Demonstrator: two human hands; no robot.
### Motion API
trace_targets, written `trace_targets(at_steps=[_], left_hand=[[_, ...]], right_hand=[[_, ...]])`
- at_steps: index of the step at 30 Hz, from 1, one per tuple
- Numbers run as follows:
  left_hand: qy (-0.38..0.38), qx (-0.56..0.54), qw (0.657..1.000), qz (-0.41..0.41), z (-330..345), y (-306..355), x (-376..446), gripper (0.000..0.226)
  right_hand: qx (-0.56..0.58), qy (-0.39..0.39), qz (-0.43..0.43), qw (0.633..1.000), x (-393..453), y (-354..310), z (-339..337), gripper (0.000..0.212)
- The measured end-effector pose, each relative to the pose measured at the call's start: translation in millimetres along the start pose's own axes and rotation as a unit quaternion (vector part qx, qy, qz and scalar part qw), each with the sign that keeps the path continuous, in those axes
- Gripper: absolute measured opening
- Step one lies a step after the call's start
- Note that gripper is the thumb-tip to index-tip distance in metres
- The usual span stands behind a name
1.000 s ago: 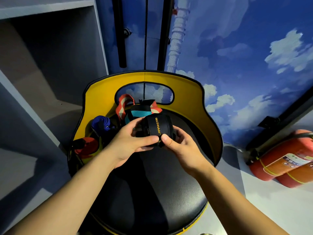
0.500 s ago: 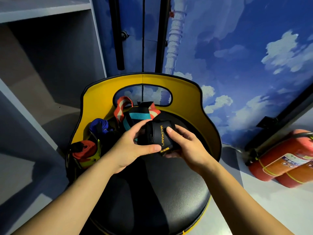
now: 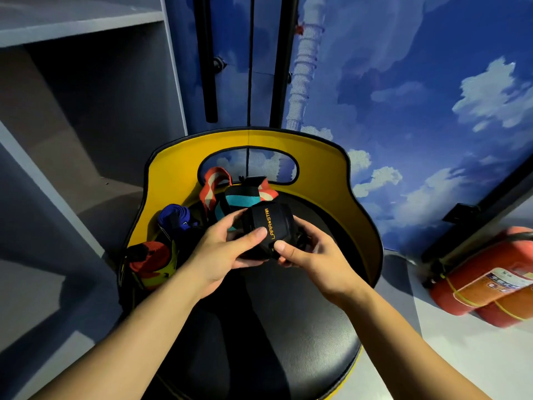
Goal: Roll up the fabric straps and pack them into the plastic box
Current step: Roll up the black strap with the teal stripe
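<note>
Black rolled strap (image 3: 269,226) (yellow lettering) lies above the seat, before loose straps (image 3: 240,194).

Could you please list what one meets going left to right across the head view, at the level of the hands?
Red-and-yellow strap roll → left hand → black strap roll → right hand → fire extinguishers.
</note>
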State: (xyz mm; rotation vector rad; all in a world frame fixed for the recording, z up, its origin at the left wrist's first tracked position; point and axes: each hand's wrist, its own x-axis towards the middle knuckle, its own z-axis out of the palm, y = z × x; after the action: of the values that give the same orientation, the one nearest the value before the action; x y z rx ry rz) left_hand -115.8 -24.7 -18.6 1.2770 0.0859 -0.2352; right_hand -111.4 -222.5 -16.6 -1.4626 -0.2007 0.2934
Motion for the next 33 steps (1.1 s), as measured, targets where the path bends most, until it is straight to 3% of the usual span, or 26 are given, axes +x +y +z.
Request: trace_targets(at_steps=[2, 7, 12, 14, 15, 18, 20, 25, 33], left_hand=[[0.003, -0.011, 1.0, 0.0, 0, -1, 0, 0.06], [0.029, -0.08, 0.996, 0.012, 6, -3, 2, 0.059], [0.038, -0.12, 0.992, 0.011, 9, -5, 2, 0.065], [0.038, -0.06, 0.997, 0.012, 6, -6, -1, 0.063], [0.043, -0.006, 0.999, 0.017, 2, -7, -2, 0.063], [0.071, 0.171, 0.982, 0.038, -8, -10, -12, 0.065], [0.088, 0.253, 0.962, 0.047, -13, -16, -20, 0.062], [0.113, 0.313, 0.94, 0.071, -33, -29, -38, 0.058], [0.141, 0.371, 0.918, -0.007, -81, -59, -73, 0.061]], right_hand=[[0.008, 0.018, -0.006, 1.0, 0, 2, 2, 0.059], [0.032, 0.106, 0.006, 0.994, 6, 9, 8, 0.083], [0.036, 0.068, 0.066, 0.995, 3, 14, 11, 0.049], [0.028, 0.078, 0.046, 0.995, 3, 16, 5, 0.03], [0.026, 0.075, 0.036, 0.996, 4, 15, 2, 0.033], [-0.032, 0.058, 0.0, 0.998, 2, 13, -10, 0.069], [-0.084, 0.054, -0.012, 0.995, -1, 17, -15, 0.073], [-0.175, 0.034, -0.004, 0.984, -9, 37, 0, 0.068], [-0.308, -0.042, 0.024, 0.95, -19, 66, 41, 0.067]])
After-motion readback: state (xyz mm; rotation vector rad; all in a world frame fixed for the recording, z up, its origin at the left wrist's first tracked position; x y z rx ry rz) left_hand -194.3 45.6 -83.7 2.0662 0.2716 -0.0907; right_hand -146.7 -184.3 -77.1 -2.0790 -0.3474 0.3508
